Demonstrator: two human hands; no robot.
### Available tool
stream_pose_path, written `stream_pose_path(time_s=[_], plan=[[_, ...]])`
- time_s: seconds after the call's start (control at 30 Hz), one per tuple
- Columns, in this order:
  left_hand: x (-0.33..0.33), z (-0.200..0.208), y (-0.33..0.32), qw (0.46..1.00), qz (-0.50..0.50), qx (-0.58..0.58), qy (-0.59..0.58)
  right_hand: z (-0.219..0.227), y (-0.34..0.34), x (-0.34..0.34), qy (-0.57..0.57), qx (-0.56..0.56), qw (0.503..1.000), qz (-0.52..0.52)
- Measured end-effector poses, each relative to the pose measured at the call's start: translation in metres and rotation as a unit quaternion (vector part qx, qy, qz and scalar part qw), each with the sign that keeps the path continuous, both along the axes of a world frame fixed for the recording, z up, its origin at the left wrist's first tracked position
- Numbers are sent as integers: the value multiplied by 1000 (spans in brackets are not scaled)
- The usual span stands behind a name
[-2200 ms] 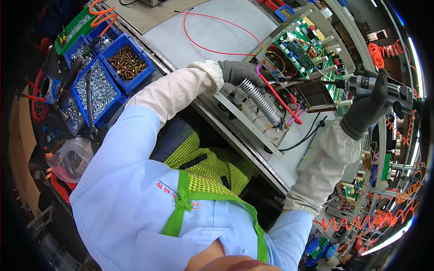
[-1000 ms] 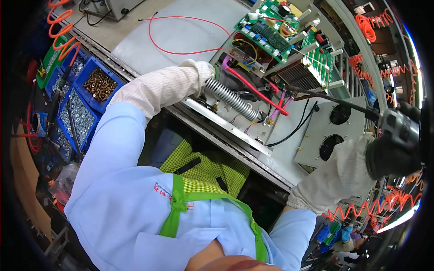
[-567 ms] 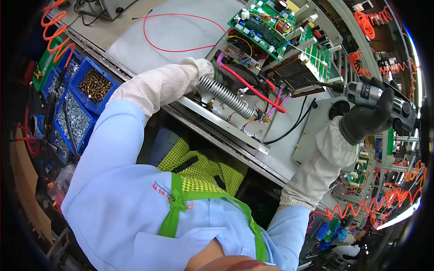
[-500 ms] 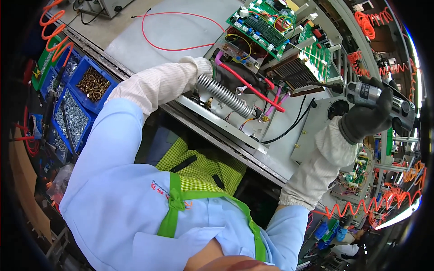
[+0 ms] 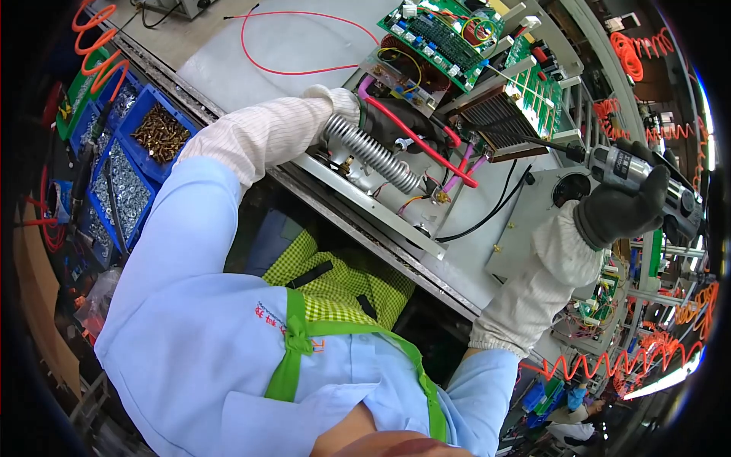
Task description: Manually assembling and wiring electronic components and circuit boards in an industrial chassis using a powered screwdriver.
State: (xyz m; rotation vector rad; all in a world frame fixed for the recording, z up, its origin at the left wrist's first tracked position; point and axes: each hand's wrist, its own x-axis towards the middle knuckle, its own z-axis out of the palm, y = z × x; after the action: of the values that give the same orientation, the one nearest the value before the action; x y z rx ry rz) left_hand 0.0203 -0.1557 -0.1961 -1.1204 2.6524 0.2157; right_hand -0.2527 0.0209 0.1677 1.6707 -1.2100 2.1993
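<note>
The driver (image 5: 618,166) bore a dark label with pale print on its silver body, too small to make out. Small red writing and an orange mark showed on the person's pale blue shirt (image 5: 190,305).

The driver was at the right, its long axis running right to left and tilting slightly toward the far side at its left end. Its thin dark shaft (image 5: 525,139) pointed left, across the finned block (image 5: 499,126), toward the cable ends; whether the tip touched anything could not be told.

The gloved right hand (image 5: 624,207) had its fingers clamped round the driver's body. The gloved left hand (image 5: 396,120) reached in behind the spring (image 5: 371,154), under the thick red cable (image 5: 417,140). Its fingers were largely hidden, so their state could not be told.

A green circuit board (image 5: 445,46) stood on the far side of the left hand. The unit with these parts was on the desk (image 5: 171,42). At the left, brass screws (image 5: 161,132) lay in a blue bin (image 5: 146,161).
</note>
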Motion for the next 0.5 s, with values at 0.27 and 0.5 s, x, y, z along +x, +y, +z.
stream_pose_path(time_s=[0.27,0.5], plan=[[33,79,17,997,-30,68,23,-9,-12,26,48,-5,998,36],[55,84,7,997,-36,67,32,5,-39,44,-19,110,981,161]])
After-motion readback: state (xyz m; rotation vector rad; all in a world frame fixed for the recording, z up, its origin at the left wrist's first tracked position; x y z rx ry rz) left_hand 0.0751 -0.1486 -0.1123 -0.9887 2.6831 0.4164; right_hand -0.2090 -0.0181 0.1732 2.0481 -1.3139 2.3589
